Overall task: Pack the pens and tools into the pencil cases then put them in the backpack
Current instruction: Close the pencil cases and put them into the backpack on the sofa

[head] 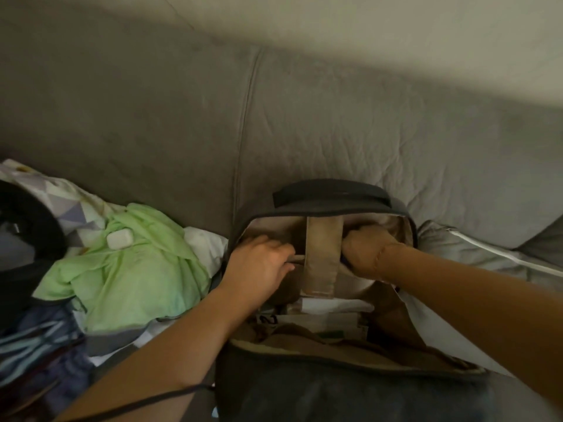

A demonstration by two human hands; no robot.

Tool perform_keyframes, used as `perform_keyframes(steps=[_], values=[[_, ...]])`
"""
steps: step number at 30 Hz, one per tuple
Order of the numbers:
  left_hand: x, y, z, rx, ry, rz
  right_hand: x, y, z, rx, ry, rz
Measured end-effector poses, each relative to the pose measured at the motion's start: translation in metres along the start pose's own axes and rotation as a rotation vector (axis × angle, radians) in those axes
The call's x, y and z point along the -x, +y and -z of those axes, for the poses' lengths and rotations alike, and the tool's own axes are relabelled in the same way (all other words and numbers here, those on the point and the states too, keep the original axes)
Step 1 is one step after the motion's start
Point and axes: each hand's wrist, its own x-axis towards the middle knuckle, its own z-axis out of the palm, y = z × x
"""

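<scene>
A: Head view, nearest first: the dark front flap of the backpack (pixel 350 394) lies open toward us, with white papers (pixel 332 312) stacked inside. Printed marks show on one edge, too blurred to read.

B: And the hands?

A: Both are in the main compartment, either side of the tan strap (pixel 321 254). The left hand (pixel 259 266) curls around something thin and dark, maybe a pen or a case edge; I can't tell which. The right hand (pixel 368 251) is closed and pushed deep, its hold hidden.

B: So the pencil cases?

A: Not clearly visible; probably under those hands. I'd seat them flat beneath the strap, clear of the papers. Beyond lies the grey sofa (pixel 304 117), a green cloth (pixel 134 263) to the left.
</scene>
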Motion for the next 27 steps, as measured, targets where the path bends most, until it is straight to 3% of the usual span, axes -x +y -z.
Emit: perform_keyframes(steps=[3, 7, 11, 14, 15, 18, 19, 20, 22, 25, 27], values=[[-0.001, -0.002, 0.002, -0.042, 0.022, -0.019, 0.009, 0.007, 0.007, 0.101, 0.001, 0.085], [-0.006, -0.004, 0.007, -0.083, -0.005, -0.071, 0.003, 0.004, 0.0, 0.132, -0.147, -0.032], [-0.004, -0.008, 0.015, -0.07, -0.1, -0.111, -0.015, -0.003, -0.008, 0.16, -0.19, -0.095], [0.008, -0.014, 0.027, -0.112, -0.133, -0.326, -0.001, 0.008, 0.004, 0.06, -0.134, -0.006], [0.015, -0.017, 0.032, -0.165, -0.102, -0.437, 0.012, 0.014, 0.007, -0.005, -0.014, 0.068], [0.037, -0.027, 0.05, -0.348, 0.06, -0.565, 0.066, 0.03, -0.004, -0.107, 0.725, 0.283], [0.042, -0.032, 0.055, -0.396, 0.065, -0.512, 0.084, 0.036, -0.01, -0.12, 0.904, 0.235], [0.044, -0.038, 0.056, -0.427, 0.033, -0.44, 0.095, 0.044, -0.019, -0.11, 0.976, 0.108], [0.045, -0.051, 0.055, -0.471, -0.069, -0.315, 0.102, 0.058, -0.036, -0.081, 0.799, -0.131], [0.042, -0.063, 0.042, -0.495, -0.177, -0.199, 0.087, 0.067, -0.059, -0.075, 0.421, -0.17], [0.04, -0.065, 0.031, -0.496, -0.227, -0.15, 0.073, 0.07, -0.068, -0.093, 0.339, -0.208]])
